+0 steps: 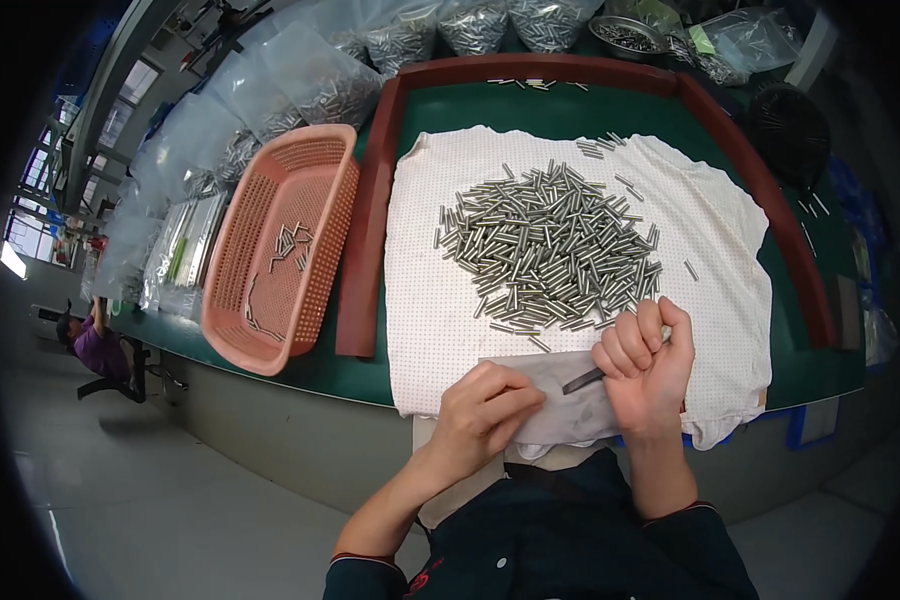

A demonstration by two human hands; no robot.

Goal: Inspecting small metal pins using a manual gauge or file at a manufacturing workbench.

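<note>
A heap of short metal pins [555, 240] lies on a white dotted cloth [425, 330]. Below the heap, near the table's front edge, a grey translucent sheet [570, 420] is spread over the cloth. My right hand [645, 365] is closed in a fist around a dark flat bar [582, 381], whose end sticks out to the left above the sheet. My left hand [485, 415] is at the sheet's left part, thumb and fingers pressed together; whatever sits between them is hidden.
A pink plastic basket [238, 235] with several pins inside stands on the left. Dark red rails [360, 290] border the green tabletop [450, 105]. Clear bags of metal parts [400, 45] line the back, beside a metal bowl [630, 37]. A person [100, 345] sits far left.
</note>
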